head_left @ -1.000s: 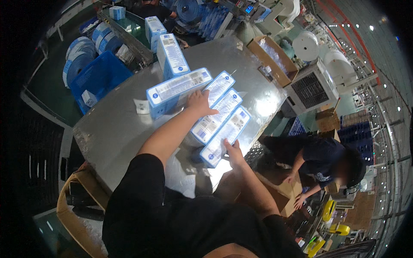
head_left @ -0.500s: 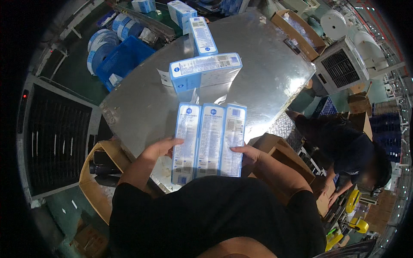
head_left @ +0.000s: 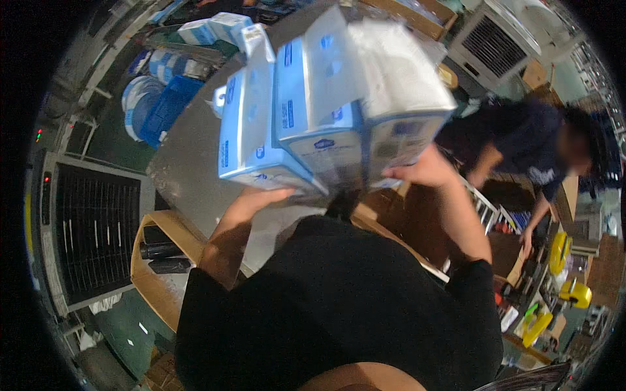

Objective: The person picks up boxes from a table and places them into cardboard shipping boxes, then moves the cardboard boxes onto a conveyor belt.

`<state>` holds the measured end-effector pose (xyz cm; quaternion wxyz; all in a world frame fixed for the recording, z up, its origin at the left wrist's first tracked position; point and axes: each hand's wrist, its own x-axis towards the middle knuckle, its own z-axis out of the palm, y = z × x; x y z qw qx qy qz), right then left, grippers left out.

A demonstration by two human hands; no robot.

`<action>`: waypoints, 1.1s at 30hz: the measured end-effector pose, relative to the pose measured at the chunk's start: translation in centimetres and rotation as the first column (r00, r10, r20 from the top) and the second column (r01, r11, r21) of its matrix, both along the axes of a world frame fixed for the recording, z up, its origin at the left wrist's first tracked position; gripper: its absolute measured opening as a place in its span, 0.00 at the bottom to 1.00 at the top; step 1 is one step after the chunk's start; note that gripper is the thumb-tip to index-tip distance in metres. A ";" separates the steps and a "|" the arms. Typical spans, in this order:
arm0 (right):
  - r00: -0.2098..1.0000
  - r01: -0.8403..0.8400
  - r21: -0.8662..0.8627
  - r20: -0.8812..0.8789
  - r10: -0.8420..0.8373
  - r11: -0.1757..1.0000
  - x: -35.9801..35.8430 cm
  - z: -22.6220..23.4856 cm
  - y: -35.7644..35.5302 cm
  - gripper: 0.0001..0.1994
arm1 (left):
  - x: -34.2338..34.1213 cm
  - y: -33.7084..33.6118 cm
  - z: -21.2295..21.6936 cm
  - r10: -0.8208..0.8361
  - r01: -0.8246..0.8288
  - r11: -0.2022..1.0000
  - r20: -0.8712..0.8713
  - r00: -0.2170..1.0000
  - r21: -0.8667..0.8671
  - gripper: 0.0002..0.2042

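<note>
Three blue-and-white tissue packs, side by side, are held up between my hands, tilted and slightly blurred. The left pack (head_left: 251, 140) and the middle pack (head_left: 319, 114) show blue sides with loose, clear film flaps. The right pack (head_left: 404, 85) shows a white, smeared top. My left hand (head_left: 257, 203) is closed on the lower left corner of the row, its thumb along the bottom. My right hand (head_left: 427, 171) grips the lower right corner, thumb on the near end. Most of the other fingers are hidden by the packs.
More tissue packs (head_left: 228, 27) stand at the far left, beyond the metal table (head_left: 189, 156). A blue crate (head_left: 171, 107) lies beside wrapped rolls. An open carton (head_left: 417, 225) stands below my right hand, and a co-worker (head_left: 521, 140) bends over cartons at the right. An air cooler (head_left: 98, 228) stands left.
The three packs have risen away from me and tipped, so their sides and ends now show. Both hands moved up with them. The view has shifted, and the co-worker's arms have moved.
</note>
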<state>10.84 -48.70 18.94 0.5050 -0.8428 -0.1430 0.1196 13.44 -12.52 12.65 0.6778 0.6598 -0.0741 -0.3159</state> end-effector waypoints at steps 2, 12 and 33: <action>0.980 0.070 -0.149 0.195 -0.040 0.986 -3.7 3.9 -4.7 0.26 | -1.4 -5.0 -1.1 -0.126 0.125 0.992 0.027 0.992 0.033 0.28; 0.932 0.224 -0.602 -0.097 -0.348 0.767 -16.6 -11.4 -17.6 0.46 | -4.6 -10.9 -9.8 0.075 -0.168 0.944 0.310 0.948 0.285 0.25; 0.498 -0.060 -0.694 -0.644 -0.581 0.718 -7.3 -35.5 -13.3 0.51 | -10.2 0.8 -14.4 0.337 -0.403 0.657 0.230 0.913 0.637 0.19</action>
